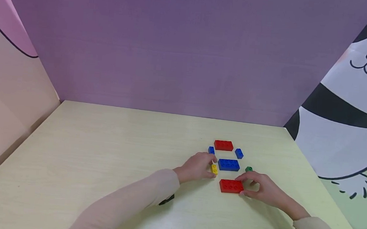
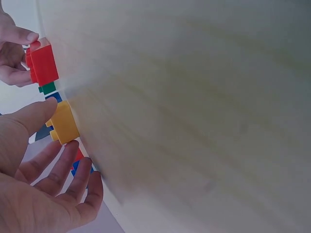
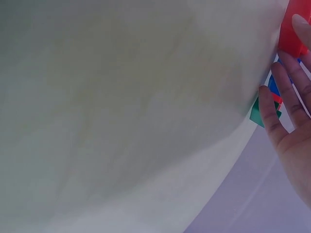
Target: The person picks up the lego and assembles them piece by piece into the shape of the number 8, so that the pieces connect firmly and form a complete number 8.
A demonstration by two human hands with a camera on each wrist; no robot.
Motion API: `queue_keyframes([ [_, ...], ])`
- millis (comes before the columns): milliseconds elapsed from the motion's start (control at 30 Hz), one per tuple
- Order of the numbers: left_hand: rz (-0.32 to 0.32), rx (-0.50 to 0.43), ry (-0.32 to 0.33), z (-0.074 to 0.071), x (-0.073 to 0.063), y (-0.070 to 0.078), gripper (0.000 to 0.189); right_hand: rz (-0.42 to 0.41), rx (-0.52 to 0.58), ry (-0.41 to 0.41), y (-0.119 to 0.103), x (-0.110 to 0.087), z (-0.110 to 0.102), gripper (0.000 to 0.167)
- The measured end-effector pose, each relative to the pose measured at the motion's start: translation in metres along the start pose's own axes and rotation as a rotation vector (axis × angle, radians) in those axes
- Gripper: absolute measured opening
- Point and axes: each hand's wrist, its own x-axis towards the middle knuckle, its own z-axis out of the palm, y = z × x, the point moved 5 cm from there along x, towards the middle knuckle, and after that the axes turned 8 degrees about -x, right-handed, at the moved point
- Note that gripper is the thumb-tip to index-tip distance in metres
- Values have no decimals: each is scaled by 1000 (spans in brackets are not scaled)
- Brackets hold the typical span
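Note:
My left hand (image 1: 195,168) pinches a small yellow brick (image 1: 214,170) by its two ends, between thumb and a finger; the left wrist view shows the other fingers spread beyond the yellow brick (image 2: 65,124). My right hand (image 1: 263,187) has thumb and finger at the right end of a near red brick (image 1: 231,186), gripping it by its long sides. Between the hands lies a larger blue brick (image 1: 229,165). A small green brick (image 1: 249,168) shows just behind the right hand, partly hidden. In the right wrist view, the fingers cover part of the green brick (image 3: 258,116).
Farther back on the pale wooden table (image 1: 120,152) lies another red brick (image 1: 223,145). Two small blue bricks flank the gap in front of it, one at left (image 1: 211,150) and one at right (image 1: 239,154). A purple wall (image 1: 174,57) rises behind the table.

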Motion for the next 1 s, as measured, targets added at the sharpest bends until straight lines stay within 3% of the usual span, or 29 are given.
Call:
queue_keyframes([
  [533,19,41,4,3,3,-2,37,21,30,-18,2,-1,1,35],
  [1000,45,-42,0,0,2,-3,37,29,26,-24,3,0,1,35],
])
